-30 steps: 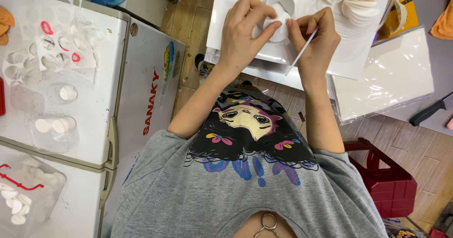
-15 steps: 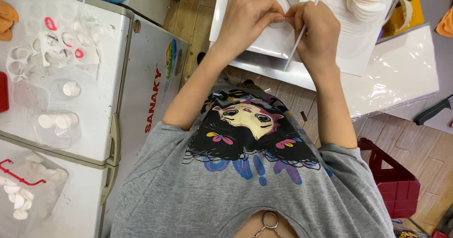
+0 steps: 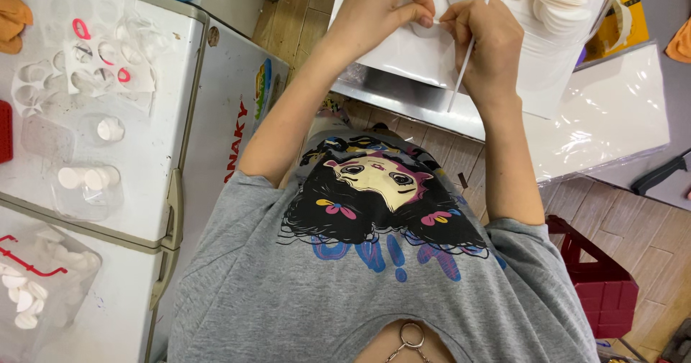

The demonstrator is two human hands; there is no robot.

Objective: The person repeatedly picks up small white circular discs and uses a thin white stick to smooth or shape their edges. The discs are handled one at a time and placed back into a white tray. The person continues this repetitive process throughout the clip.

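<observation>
My left hand (image 3: pixel 385 6) presses down on a white sheet (image 3: pixel 403 53) with round cut-outs, lying on the worktable ahead of me, fingers pinched at the rim of one hole. My right hand (image 3: pixel 484 42) grips a thin white stick-like tool (image 3: pixel 461 71), held nearly upright with its upper end at the same hole. The two hands almost touch. A stack of white paper discs (image 3: pixel 565 6) sits just right of my right hand.
A white chest freezer (image 3: pixel 155 154) stands on my left, carrying clear plastic bags of white discs (image 3: pixel 86 179) and punched-out scrap sheets (image 3: pixel 93 68). A glossy white sheet stack (image 3: pixel 612 118) lies at right. A red plastic stool (image 3: pixel 597 284) stands on the wooden floor.
Both hands have shifted up in the view and come closer together on the sheet. The tool now stands steeper.
</observation>
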